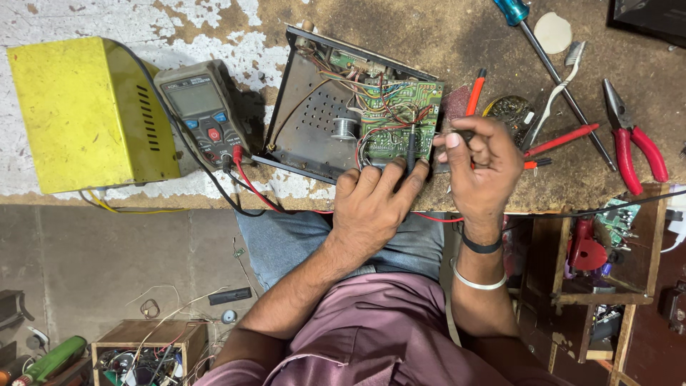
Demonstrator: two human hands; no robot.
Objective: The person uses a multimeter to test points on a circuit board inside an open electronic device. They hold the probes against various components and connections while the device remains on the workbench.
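Note:
An open metal chassis (307, 121) lies on the worn workbench, with a green circuit board (396, 114) and many coloured wires inside. My left hand (371, 204) rests at the board's near edge, its fingers pinching a black test probe (411, 146) that stands on the board. My right hand (482, 168) hovers at the board's right edge, thumb and fingers closed on the red test probe (457, 134). Red and black leads run left to a grey multimeter (204, 111) beside the chassis.
A yellow metal box (86, 114) sits at the far left. Right of the chassis lie a red pen (474, 93), a blue-handled screwdriver (543, 53), a toothbrush (561, 86) and red-handled pliers (632, 139). A wooden drawer of parts (607, 243) hangs open below the bench.

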